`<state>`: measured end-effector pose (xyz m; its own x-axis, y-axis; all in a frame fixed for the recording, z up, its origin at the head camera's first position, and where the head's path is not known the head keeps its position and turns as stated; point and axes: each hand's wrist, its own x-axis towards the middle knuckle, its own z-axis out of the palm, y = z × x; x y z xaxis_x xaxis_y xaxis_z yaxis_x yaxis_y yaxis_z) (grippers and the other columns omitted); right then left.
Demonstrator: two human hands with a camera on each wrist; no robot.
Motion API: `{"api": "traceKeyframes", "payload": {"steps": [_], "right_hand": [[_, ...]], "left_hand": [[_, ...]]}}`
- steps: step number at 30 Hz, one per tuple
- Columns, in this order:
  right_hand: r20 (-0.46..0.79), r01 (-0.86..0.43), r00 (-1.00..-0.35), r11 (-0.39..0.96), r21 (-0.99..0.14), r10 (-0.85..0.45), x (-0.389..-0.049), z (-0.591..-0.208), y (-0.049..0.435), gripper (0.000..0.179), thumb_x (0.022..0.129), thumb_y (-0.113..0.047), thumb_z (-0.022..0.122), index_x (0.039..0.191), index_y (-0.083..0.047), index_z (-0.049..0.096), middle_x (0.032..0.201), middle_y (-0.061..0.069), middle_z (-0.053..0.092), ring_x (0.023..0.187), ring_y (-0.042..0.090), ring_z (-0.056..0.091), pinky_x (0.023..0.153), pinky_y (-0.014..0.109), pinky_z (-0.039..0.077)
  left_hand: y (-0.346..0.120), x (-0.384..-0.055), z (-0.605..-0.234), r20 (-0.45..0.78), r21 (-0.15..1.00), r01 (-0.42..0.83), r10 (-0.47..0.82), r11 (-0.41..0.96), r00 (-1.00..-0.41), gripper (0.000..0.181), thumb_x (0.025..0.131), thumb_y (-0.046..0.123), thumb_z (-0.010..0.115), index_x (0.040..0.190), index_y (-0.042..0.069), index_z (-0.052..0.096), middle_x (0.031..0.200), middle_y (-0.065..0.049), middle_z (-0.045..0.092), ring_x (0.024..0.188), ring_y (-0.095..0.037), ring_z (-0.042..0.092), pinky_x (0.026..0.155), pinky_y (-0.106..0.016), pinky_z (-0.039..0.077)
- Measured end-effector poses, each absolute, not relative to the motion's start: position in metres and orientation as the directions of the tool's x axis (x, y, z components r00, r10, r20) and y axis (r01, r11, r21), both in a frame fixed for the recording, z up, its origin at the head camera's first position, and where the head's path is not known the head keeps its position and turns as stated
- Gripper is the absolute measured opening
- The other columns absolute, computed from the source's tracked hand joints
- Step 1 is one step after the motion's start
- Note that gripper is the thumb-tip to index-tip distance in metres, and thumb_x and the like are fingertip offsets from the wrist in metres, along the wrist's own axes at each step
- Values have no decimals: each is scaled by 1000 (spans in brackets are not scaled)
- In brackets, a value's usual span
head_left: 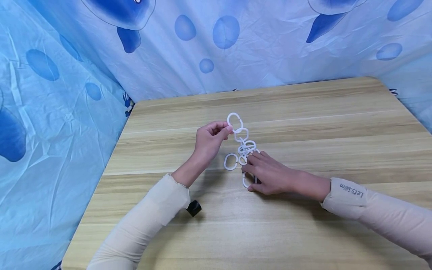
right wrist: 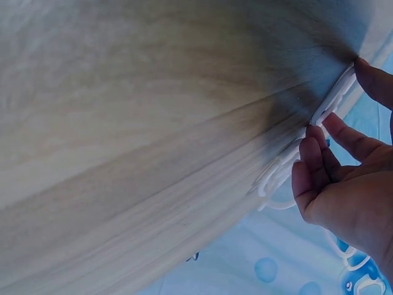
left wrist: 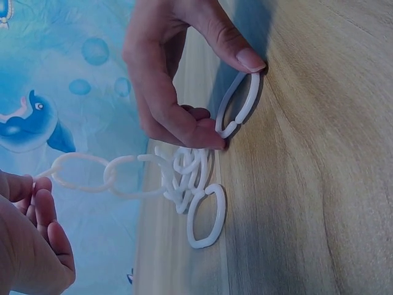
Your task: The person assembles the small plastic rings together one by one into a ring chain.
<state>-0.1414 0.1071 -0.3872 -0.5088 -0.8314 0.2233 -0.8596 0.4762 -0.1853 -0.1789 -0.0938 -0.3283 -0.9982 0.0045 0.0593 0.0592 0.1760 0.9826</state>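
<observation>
My left hand (head_left: 210,142) pinches the end link of a white plastic chain (head_left: 241,135) between thumb and fingertips, holding it raised above the table. From there the joined links slope down to a small heap (left wrist: 183,172) on the wood. Lower right, my right hand (head_left: 270,173) has its thumb and a finger at opposite ends of a separate white oval link (left wrist: 250,98) that lies on the table; a small gap shows in its side. Part of the heap is hidden behind the right fingers. Another white oval link (head_left: 225,163) lies left of the heap.
The wood-grain table (head_left: 337,131) spreads around both hands. Blue sea-print sheeting (head_left: 263,48) hangs behind it and along the left side. A small black block (head_left: 194,208) shows under the left sleeve's cuff.
</observation>
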Motion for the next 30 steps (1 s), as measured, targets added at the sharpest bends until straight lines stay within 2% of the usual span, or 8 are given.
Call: {"api": "traceKeyframes", "payload": {"steps": [6,16,19,26,30], "right_hand": [[216,-856,-512,473,-206,-832,-142,-388,108,40,75,-36,78,102,-11,63,94,3,51,90,22,45,78,37,36],[267,-886,-464,444,-137,-845,-146,-386,108,38,71,-39,75,96,-12,63,92,2,53,95,24,50,80,38,36],[273,-889,-457,431,-151,-847,-147,-382,109,38,71,-39,74,96,-13,64,92,1,53,95,23,50,82,38,35],[270,-839,-532,459,-291,-802,-153,-363,118,46,71,-37,78,108,-11,68,105,0,57,102,19,48,90,38,37],[323,-821,-560,460,-338,-763,-159,-353,126,49,69,-31,81,110,-9,68,104,1,59,100,18,50,91,40,38]], "left_hand": [[-94,-179,-329,59,984,60,7,169,-998,12,89,17,70,93,6,71,79,-3,67,71,-12,58,64,-20,48],[-94,-180,-329,64,984,65,17,168,-998,12,89,16,70,94,5,71,81,-4,69,71,-12,58,66,-21,49],[-94,-180,-329,64,984,66,18,166,-998,12,89,16,70,94,5,71,81,-4,69,71,-12,58,66,-21,50],[-93,-179,-328,47,986,49,18,159,-999,13,88,14,70,95,4,71,80,-3,68,70,-12,58,67,-21,50],[-93,-179,-329,46,985,48,20,163,-999,13,88,15,70,96,4,71,80,-3,68,70,-13,58,67,-21,51]]}}
